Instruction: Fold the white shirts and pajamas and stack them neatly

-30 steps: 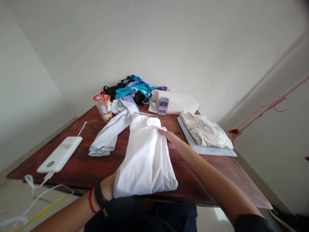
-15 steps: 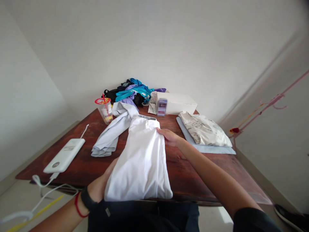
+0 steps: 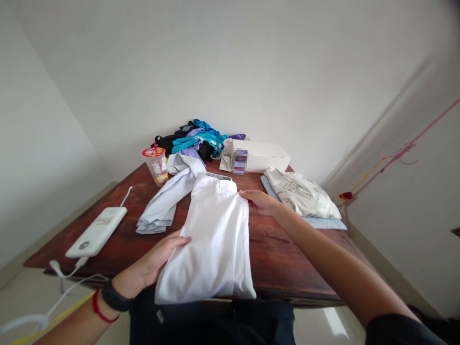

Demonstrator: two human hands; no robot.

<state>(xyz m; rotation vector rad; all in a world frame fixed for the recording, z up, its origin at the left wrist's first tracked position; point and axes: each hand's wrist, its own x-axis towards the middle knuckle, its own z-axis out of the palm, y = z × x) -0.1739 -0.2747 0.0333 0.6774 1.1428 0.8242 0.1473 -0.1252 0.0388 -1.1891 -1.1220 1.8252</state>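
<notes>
A long folded white garment [image 3: 212, 239] lies over the near part of the table and reaches its front edge. My left hand [image 3: 163, 254] grips its left side, with the thumb on top of the cloth and the other fingers hidden beneath. Near the upper right corner, my right hand [image 3: 260, 202] pinches the side edge between thumb and fingers. A pale grey sleeve-like length of cloth [image 3: 168, 196] stretches left from the garment's top; whether the two are joined I cannot tell.
On the left are a white power bank [image 3: 97, 232] with cables and a plastic cup [image 3: 157, 167]. A heap of clothes [image 3: 201, 139] and a white box [image 3: 266, 155] stand at the back. Folded clothes [image 3: 305, 194] lie right on the wooden table [image 3: 287, 258].
My left hand has come up and forward along the garment's left side, its thumb now on top. My right hand has shifted slightly right, drawing the upper right edge outward.
</notes>
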